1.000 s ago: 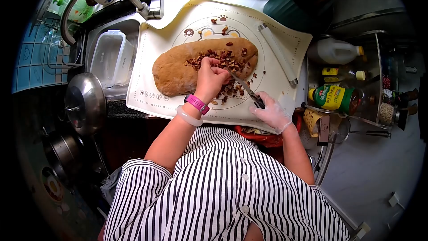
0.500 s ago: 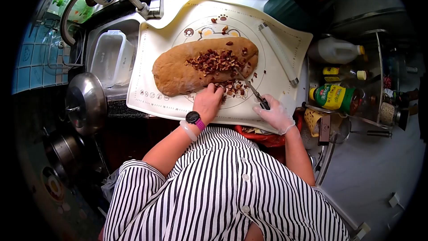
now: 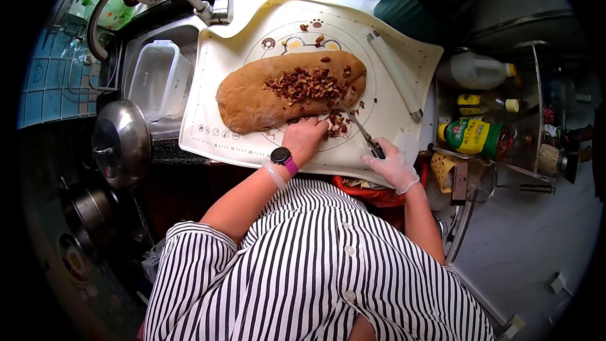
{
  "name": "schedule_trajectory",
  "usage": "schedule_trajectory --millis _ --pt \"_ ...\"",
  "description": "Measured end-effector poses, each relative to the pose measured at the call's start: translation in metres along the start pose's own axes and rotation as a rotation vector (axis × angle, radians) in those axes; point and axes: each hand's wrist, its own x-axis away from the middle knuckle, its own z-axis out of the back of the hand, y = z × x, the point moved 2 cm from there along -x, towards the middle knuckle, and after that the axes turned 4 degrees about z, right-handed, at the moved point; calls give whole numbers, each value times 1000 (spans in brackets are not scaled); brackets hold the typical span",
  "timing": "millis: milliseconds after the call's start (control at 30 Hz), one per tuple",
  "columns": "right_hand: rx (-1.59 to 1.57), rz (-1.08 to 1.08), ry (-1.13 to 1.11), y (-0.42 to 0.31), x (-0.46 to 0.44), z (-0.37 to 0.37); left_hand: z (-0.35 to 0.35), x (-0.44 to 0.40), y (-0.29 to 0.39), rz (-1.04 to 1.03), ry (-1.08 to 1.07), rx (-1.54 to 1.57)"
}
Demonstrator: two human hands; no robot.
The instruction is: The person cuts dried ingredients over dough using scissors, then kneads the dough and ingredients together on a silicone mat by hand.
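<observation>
A long brown slab of dough lies on a cream printed baking mat. Chopped reddish-brown pieces, perhaps dates or nuts, are heaped on its middle and right side. More loose pieces lie on the mat along its near edge. My left hand, with a watch at the wrist, is down at that edge with fingers bent together; what they hold is hidden. In a clear plastic glove, my right hand grips a black-handled metal blade, its far end pointing at the dough's near right side.
A pale rolling pin lies on the mat's right side. Left of the mat are a clear plastic box in the sink, a faucet and a metal lid. Bottles fill a rack at the right.
My left hand has shifted slightly right and closer to the loose pieces, covering some of them. My right hand and the blade have barely moved. The dough is where it was.
</observation>
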Motion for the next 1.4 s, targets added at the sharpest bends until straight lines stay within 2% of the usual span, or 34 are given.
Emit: schedule_trajectory --millis 67,133,233,367,500,600,700,767,800,867,900,1033,1233,1400 --pt "2 -5 -2 4 1 0 3 4 2 21 59 32" --pt "-1 24 22 10 1 -2 5 4 1 142 65 39" --pt "7 12 15 13 4 -3 7 -3 8 133 130 95" --pt "4 -5 1 14 4 -5 -13 -20 10 201 61 -21" --pt "-9 3 4 13 4 -4 -19 -28 11 195 78 -10" --pt "-8 -12 -2 12 5 -2 -15 -30 13 260 0 19" --pt "0 2 2 16 4 -2 -4 -26 16 279 80 129" --pt "1 15 10 18 4 -2 9 -25 17 420 120 512" --pt "-17 26 -9 15 5 -1 10 -26 14 419 119 511" --pt "-36 41 -31 11 5 -3 7 -26 4 615 -9 1111" --pt "-17 72 -33 8 4 -4 16 -28 4 663 -65 1208" --pt "-14 110 -68 -6 -1 -5 32 -33 -1 729 -175 1261" --pt "4 129 -84 -15 -10 -6 36 -35 -4 758 -178 1425" --pt "81 109 -61 -13 -14 -8 42 -37 -5 823 -196 1426"
